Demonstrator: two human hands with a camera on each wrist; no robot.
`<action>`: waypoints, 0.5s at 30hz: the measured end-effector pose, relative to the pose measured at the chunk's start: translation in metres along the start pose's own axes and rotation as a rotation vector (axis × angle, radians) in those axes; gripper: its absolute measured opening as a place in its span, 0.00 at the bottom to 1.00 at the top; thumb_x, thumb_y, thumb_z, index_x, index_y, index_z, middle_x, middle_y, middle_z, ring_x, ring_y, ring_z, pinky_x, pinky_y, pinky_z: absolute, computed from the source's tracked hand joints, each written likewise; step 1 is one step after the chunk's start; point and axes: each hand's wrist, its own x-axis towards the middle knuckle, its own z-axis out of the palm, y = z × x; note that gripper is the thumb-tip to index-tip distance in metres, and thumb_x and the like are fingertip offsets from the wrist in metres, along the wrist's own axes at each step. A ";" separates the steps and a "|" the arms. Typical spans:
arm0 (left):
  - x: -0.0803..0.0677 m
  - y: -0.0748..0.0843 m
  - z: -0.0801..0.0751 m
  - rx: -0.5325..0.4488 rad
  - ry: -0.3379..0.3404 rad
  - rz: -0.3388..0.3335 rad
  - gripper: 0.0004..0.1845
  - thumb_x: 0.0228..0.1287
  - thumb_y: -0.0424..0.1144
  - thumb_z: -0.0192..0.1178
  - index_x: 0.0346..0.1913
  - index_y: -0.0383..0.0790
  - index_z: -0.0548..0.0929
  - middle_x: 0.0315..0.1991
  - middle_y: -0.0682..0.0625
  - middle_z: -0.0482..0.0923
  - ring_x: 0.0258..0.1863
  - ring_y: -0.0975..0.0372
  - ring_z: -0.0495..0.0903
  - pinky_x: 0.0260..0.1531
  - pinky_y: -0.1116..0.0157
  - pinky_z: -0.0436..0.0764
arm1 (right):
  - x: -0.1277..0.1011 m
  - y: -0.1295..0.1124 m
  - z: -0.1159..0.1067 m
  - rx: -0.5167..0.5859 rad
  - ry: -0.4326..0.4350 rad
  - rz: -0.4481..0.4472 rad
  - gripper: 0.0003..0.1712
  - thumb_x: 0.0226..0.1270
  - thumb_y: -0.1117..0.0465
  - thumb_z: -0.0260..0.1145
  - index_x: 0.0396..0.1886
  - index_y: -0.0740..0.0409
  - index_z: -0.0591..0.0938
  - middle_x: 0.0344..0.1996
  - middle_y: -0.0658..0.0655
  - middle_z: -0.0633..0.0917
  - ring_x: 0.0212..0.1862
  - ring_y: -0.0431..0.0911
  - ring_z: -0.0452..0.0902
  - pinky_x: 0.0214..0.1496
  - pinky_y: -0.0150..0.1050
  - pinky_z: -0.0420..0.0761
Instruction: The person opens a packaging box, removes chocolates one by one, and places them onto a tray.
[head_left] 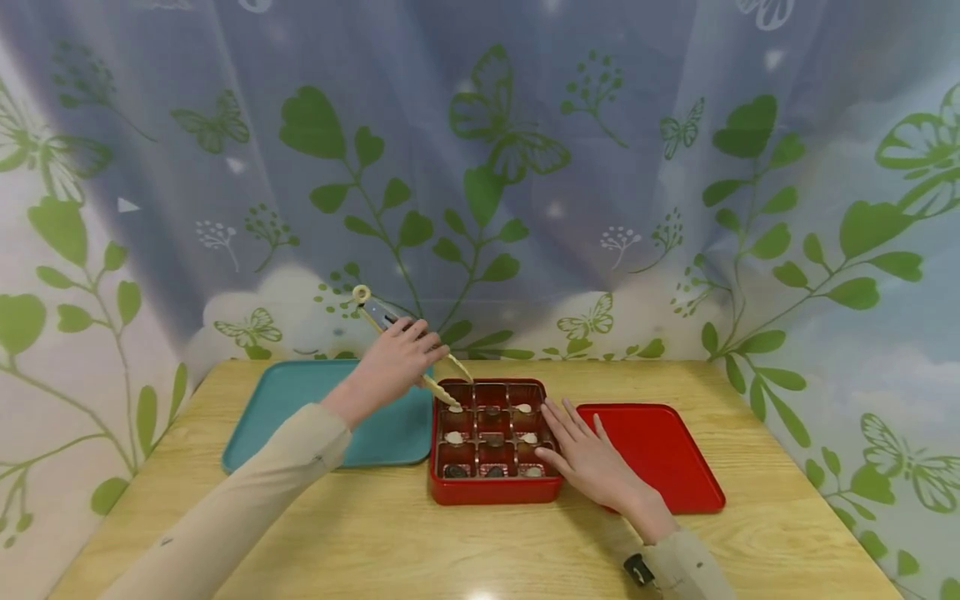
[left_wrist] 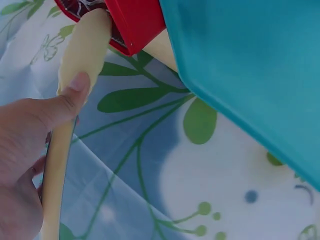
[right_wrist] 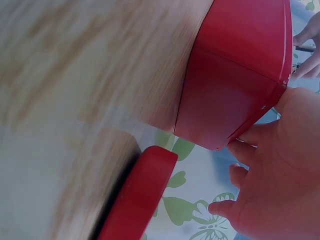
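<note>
A pair of cream-coloured tongs (head_left: 376, 314) is gripped in my left hand (head_left: 397, 358), the thumb pressing one arm in the left wrist view. Their tips reach over the back-left compartment of a square red box (head_left: 495, 492) and stand a little apart. One tip is close to a small pale piece (head_left: 455, 409); I cannot tell whether it touches. Clear dividers split the box into several compartments with small pale and dark pieces, among them a dark piece (head_left: 455, 472) front left. My right hand (head_left: 596, 458) rests against the box's right side with fingers extended.
A teal tray (head_left: 277, 417) lies to the left of the box, partly behind my left arm. On the right lies a red lid (head_left: 667, 450), near my right hand. All stand on a wooden table (head_left: 360, 542) with a patterned curtain (head_left: 525, 208) behind.
</note>
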 end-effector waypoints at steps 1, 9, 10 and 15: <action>0.003 0.001 -0.001 0.028 -0.008 0.019 0.34 0.52 0.54 0.75 0.64 0.51 0.82 0.57 0.53 0.81 0.61 0.53 0.74 0.65 0.54 0.72 | 0.000 0.000 0.000 -0.002 0.002 -0.001 0.44 0.80 0.40 0.52 0.83 0.57 0.51 0.81 0.57 0.49 0.81 0.59 0.40 0.75 0.71 0.42; 0.033 0.012 -0.012 0.227 -0.120 0.135 0.20 0.68 0.37 0.66 0.60 0.59 0.85 0.60 0.58 0.81 0.66 0.58 0.72 0.69 0.58 0.67 | 0.000 0.001 0.001 0.001 -0.008 0.002 0.44 0.80 0.38 0.50 0.83 0.57 0.50 0.82 0.57 0.48 0.82 0.57 0.37 0.76 0.70 0.40; 0.036 0.014 -0.014 0.242 -0.138 0.146 0.20 0.68 0.37 0.66 0.60 0.59 0.85 0.60 0.59 0.81 0.66 0.59 0.72 0.70 0.59 0.67 | 0.000 0.002 0.001 0.002 -0.010 0.003 0.44 0.80 0.38 0.50 0.83 0.57 0.50 0.82 0.57 0.48 0.82 0.57 0.38 0.76 0.70 0.40; 0.049 0.026 -0.014 0.300 -0.171 0.176 0.12 0.66 0.40 0.68 0.49 0.59 0.90 0.59 0.62 0.81 0.65 0.61 0.71 0.66 0.61 0.67 | 0.000 0.001 0.000 0.000 -0.013 0.005 0.44 0.80 0.39 0.50 0.83 0.57 0.50 0.82 0.57 0.48 0.81 0.59 0.39 0.76 0.71 0.41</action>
